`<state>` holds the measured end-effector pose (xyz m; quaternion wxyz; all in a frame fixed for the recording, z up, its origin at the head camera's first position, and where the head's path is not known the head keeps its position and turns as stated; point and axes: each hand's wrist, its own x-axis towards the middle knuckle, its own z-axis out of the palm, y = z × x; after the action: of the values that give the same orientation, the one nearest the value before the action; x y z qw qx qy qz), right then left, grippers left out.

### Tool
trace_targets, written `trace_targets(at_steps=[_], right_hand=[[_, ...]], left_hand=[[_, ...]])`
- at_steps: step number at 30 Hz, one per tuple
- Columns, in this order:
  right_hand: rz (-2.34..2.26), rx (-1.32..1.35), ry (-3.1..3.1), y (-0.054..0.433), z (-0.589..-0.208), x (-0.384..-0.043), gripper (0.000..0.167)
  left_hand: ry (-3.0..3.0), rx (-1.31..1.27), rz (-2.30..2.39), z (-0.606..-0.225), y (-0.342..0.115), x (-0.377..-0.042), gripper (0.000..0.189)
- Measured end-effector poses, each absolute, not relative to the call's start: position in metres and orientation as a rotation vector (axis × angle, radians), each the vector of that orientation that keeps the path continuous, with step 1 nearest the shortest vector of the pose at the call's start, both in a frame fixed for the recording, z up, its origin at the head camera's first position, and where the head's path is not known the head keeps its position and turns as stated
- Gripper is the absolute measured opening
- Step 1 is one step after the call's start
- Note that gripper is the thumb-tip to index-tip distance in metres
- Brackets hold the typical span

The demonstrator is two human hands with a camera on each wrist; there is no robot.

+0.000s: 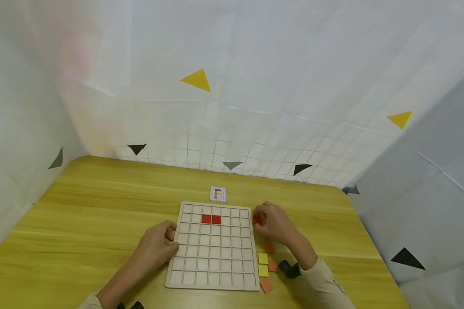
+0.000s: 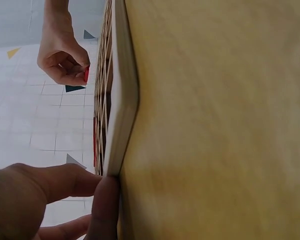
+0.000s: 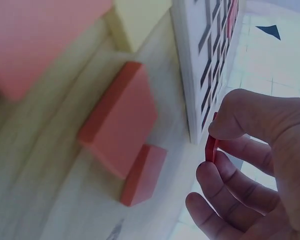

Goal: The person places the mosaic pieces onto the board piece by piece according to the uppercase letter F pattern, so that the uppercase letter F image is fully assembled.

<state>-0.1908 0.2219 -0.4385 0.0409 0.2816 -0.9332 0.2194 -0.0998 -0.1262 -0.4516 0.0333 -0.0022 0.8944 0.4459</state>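
Observation:
My left hand [image 1: 154, 245] rests beside the left edge of a pale wooden grid board [image 1: 174, 284], thumb and fingertips touching that edge. In the left wrist view, the fingertips [image 2: 106, 192] meet the board's side. Two red square tiles [image 1: 211, 219] sit side by side in cells of its second row from the far end. Just off the board's right edge, my right hand [image 1: 275, 223] pinches another red square tile [image 3: 211, 145] between thumb and fingers, held on edge in the right wrist view.
Two yellow tiles [image 1: 263, 271] and several orange tiles [image 1: 266, 285] lie on the wooden table [image 1: 112, 201] right of the board. A small card [image 1: 218, 194] with a coloured pattern lies beyond its far edge. White sheeting [image 1: 278, 64] surrounds the table.

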Motion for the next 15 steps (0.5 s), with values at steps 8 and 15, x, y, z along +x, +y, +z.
trace_targets(at_steps=[8, 15], right_hand=[[0.671, 0.855, -2.885, 0.213, -0.433, -0.19, 0.021], [0.665, 0.846, -2.896, 0.205, -0.433, -0.19, 0.02]], left_hand=[[2.734, -0.018, 1.389, -0.451, -0.126, -0.1, 0.039], [2.742, -0.018, 1.379, -0.451, -0.126, -0.1, 0.039]])
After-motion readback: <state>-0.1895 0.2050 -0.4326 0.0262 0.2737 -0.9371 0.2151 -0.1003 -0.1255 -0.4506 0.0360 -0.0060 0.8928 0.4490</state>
